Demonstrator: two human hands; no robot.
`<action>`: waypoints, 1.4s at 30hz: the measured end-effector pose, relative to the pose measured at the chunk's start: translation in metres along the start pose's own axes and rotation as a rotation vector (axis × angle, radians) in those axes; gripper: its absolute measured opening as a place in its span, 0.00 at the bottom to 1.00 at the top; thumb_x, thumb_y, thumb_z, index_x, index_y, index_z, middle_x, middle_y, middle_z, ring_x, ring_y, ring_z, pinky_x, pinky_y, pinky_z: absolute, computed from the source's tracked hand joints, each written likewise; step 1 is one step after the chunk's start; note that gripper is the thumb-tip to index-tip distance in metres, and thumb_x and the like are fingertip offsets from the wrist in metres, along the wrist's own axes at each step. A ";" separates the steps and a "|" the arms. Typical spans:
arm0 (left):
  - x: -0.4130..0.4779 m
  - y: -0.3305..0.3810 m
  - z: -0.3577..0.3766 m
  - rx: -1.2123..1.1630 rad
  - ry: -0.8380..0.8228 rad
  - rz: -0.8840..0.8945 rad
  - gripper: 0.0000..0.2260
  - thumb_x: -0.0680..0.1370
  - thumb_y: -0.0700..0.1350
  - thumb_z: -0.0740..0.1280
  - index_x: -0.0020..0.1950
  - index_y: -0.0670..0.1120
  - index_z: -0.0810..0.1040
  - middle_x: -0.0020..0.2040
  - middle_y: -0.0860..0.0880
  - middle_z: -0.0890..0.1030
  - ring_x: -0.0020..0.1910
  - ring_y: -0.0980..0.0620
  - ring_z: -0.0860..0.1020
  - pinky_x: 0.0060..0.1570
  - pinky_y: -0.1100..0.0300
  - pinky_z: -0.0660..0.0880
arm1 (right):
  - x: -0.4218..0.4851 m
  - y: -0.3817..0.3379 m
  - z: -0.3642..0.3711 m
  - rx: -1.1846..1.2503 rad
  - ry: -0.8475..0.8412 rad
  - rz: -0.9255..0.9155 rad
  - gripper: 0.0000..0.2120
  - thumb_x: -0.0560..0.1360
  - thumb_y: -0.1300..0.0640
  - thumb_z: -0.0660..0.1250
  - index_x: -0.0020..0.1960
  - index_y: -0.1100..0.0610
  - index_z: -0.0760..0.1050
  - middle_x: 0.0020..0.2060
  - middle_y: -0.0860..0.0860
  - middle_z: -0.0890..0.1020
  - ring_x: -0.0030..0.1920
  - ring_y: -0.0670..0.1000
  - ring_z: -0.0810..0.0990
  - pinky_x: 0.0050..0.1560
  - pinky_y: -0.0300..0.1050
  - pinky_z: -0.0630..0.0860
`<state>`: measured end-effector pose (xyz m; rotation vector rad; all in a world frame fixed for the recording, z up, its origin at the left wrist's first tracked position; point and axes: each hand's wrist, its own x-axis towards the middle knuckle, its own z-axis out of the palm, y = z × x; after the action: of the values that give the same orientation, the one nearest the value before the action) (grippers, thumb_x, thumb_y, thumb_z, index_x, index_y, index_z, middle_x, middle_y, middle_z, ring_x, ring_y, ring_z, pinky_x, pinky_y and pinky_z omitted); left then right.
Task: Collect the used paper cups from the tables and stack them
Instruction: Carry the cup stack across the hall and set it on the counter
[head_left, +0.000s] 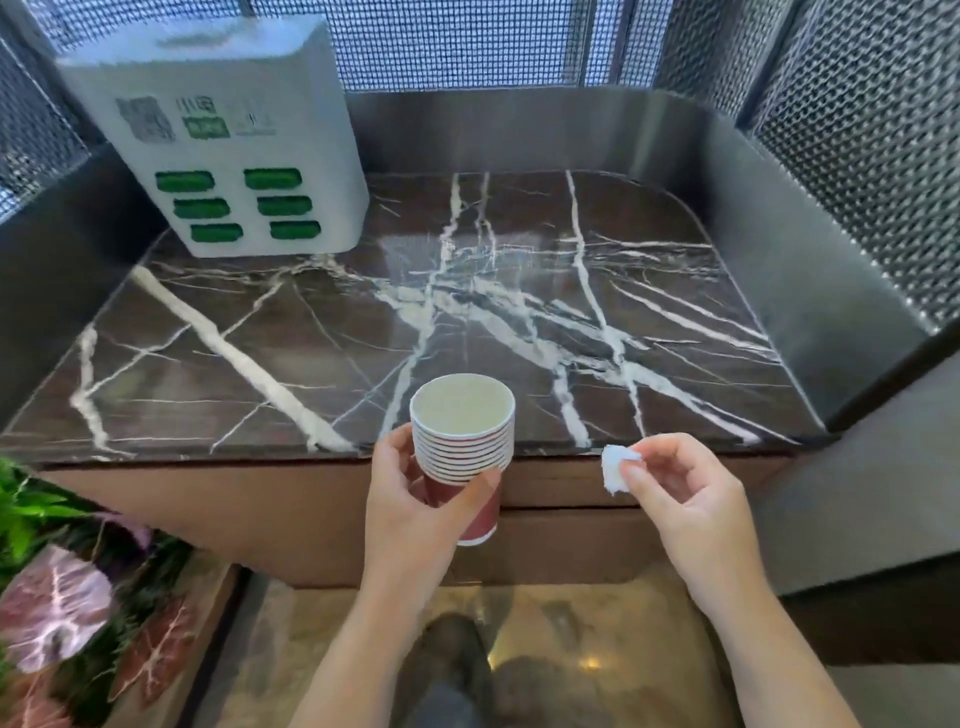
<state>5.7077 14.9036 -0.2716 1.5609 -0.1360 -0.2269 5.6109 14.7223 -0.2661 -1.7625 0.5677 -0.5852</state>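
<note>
1. Your left hand (415, 499) grips the cup stack (461, 457) low centre of the frame, upright, held before the table's (519, 312) near edge.
2. Your right hand (685, 499), right of the stack and apart from it, pinches a white wad (617, 467) in its fingertips.
3. A white box (228, 140) with green slots stands on the table at upper left.
4. Metal walls (779, 218) enclose the table's back and right side.
5. Plants (57, 587) fill the lower left corner.

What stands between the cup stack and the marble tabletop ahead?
Nothing visible. The left hand holds the cup stack at the near edge of the tabletop; the white charging box stands back left; the right hand pinches a white wad to the right.
</note>
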 end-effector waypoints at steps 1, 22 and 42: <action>0.011 -0.001 0.003 0.001 -0.012 -0.003 0.31 0.53 0.55 0.77 0.53 0.58 0.71 0.48 0.59 0.81 0.45 0.65 0.80 0.40 0.70 0.76 | 0.008 0.001 0.001 -0.005 0.012 0.008 0.08 0.71 0.62 0.69 0.38 0.50 0.76 0.36 0.43 0.81 0.35 0.41 0.78 0.38 0.27 0.71; 0.272 -0.001 0.041 0.005 -0.062 0.020 0.28 0.62 0.51 0.78 0.57 0.60 0.68 0.57 0.60 0.76 0.56 0.61 0.76 0.50 0.64 0.74 | 0.223 -0.019 0.103 -0.096 0.102 -0.005 0.09 0.72 0.60 0.68 0.37 0.48 0.74 0.32 0.49 0.78 0.34 0.45 0.75 0.36 0.35 0.71; 0.419 0.001 0.119 0.075 0.173 0.130 0.29 0.66 0.45 0.78 0.58 0.58 0.64 0.51 0.68 0.70 0.47 0.82 0.68 0.38 0.83 0.67 | 0.406 -0.007 0.121 -0.110 0.012 -0.132 0.10 0.72 0.61 0.68 0.37 0.48 0.74 0.32 0.43 0.79 0.35 0.40 0.76 0.37 0.28 0.70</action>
<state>6.0879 14.6918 -0.2934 1.6324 -0.1107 0.0162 5.9982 14.5506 -0.2476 -1.9120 0.5026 -0.6675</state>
